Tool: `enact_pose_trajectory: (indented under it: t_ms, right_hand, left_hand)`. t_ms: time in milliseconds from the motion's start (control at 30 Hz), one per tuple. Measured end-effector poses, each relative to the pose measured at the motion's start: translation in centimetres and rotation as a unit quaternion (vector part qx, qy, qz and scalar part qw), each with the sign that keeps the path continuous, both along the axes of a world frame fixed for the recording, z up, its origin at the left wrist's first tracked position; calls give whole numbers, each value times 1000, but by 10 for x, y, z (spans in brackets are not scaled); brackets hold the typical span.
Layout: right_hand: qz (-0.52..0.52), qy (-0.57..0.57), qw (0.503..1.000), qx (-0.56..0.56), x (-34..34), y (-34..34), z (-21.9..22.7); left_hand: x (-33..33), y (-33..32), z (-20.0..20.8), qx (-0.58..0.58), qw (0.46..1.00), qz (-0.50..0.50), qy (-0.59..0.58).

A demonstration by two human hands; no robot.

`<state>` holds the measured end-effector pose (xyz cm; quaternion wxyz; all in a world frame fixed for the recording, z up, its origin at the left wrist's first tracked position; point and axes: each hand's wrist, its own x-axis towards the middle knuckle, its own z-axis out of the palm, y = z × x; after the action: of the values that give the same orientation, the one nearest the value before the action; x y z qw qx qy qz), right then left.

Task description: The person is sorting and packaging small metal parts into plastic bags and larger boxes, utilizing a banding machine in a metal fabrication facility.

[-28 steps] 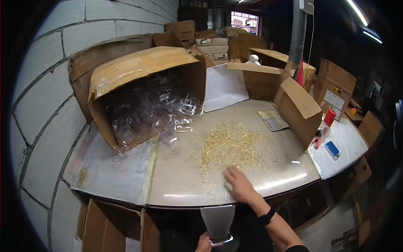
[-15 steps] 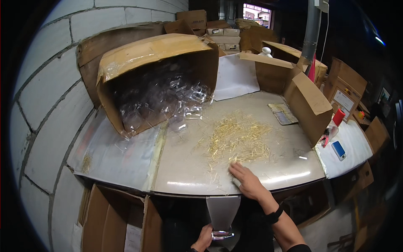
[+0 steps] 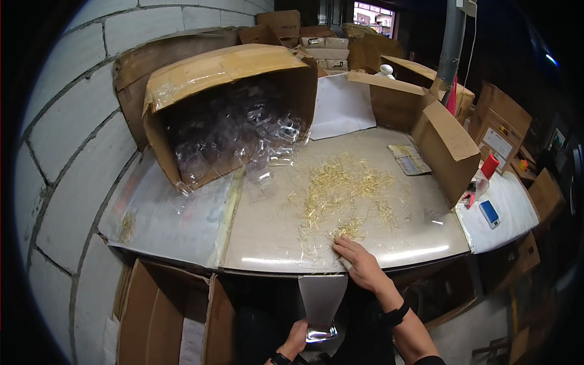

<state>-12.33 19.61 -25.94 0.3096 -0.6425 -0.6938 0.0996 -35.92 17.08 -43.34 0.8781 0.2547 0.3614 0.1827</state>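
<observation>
The large cardboard box (image 3: 228,59) lies on its side at the left rear of the table (image 3: 274,246), its mouth facing the near right; clear plastic pieces (image 3: 234,137) fill its floor, and several spill past its lip. Below the table edge, a second open carton (image 3: 149,316) contains a printed paper sheet (image 3: 193,340).

Gold pins (image 3: 340,181) lie loose in a broad heap at the table's centre, with a smaller cluster nearer the front edge. The individual pins are thin and straight-looking; their long axes run in many directions.

The right hand (image 3: 358,263) rests at this cluster, fingers extended and close together, pointing forward and left, fingertips touching the pins. Whether any lie under the palm cannot be told.

The left hand (image 3: 296,338) is closed on the near end of a grey tray (image 3: 322,298). The tray's long axis runs fore and aft; its wider end points forward, at the table's front edge, and its bright narrow end points toward the person.
</observation>
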Motion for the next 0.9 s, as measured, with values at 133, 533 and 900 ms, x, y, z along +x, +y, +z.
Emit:
enact_pose_trajectory:
  t_ms: [133,533,900]
  right_hand:
    - [26,19,999,-28,-10,-18,1]
    - [-37,-92,995,21,-58,-38,8]
    - [-4,-89,996,0,-44,-38,9]
  left_hand:
    - [-5,-4,2,-5,1000,21,9]
    - [-11,-5,19,-34,996,-42,-64]
    - [-10,-9,-41,-44,998,-23,-47]
